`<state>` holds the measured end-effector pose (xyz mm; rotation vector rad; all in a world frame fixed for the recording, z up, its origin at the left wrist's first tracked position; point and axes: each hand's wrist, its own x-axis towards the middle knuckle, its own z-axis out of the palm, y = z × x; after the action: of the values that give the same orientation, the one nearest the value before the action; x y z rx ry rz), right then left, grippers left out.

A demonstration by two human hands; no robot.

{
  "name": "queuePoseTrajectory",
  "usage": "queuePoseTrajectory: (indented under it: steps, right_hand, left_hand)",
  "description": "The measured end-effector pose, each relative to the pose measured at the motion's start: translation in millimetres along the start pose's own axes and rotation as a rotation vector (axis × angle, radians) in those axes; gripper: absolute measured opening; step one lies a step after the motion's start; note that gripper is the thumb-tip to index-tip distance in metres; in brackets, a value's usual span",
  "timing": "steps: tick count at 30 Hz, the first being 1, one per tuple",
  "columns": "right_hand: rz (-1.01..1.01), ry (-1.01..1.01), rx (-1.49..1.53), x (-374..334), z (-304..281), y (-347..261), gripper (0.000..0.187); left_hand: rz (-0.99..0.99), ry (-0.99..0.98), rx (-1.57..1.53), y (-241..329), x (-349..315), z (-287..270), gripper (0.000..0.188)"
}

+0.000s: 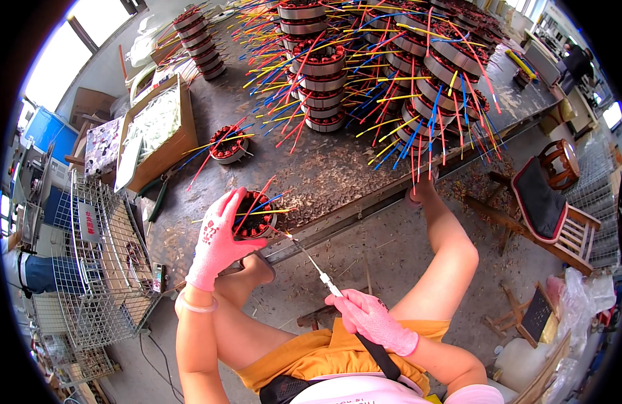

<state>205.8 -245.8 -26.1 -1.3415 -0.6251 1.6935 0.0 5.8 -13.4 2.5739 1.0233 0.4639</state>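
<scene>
A motor stator [262, 223], ring-shaped with red windings and red, blue and yellow leads, sits at the near edge of the worktable. My left hand [220, 232], in a pink glove, holds its left side, fingers on the far side and thumb on the near side. In my right hand [375, 321], also gloved in pink, is what looks like a soldering iron [315, 262] with a long thin metal shaft, a whitish collar and a dark handle. Its tip points at the stator's near right rim; whether they touch I cannot tell. Another stator [228, 145] lies just beyond.
Tall stacks of stators [324, 87] with leads sticking out fill the worktable's [304, 168] far side. Green-handled pliers [160, 196] and a cardboard box [164, 128] of pale pieces are at left, above a wire basket [99, 269]. A chair [546, 202] stands at right.
</scene>
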Motion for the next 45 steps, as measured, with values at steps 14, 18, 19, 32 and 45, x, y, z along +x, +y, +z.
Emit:
queuePoseTrajectory:
  steps: [14, 18, 19, 32, 45]
  right_hand:
    - [0.017, 0.007, 0.045, 1, -1, 6, 0.031]
    - [0.061, 0.006, -0.029, -1, -1, -3, 0.032]
    - [0.053, 0.008, -0.03, -1, 0, -4, 0.032]
    - [0.055, 0.07, 0.091, -4, 1, -6, 0.029]
    - [0.037, 0.042, 0.049, -3, 2, -9, 0.028]
  left_hand:
    - [-0.021, -0.006, -0.01, 0, 0, 0, 0.1]
    - [-0.026, -0.007, -0.015, -1, -1, 1, 0.1]
    - [-0.024, -0.006, -0.015, -1, -1, 1, 0.1]
    - [0.043, -0.046, -0.048, -5, 0, -7, 0.099]
    - [0.075, -0.061, 0.001, 4, -2, -12, 0.094]
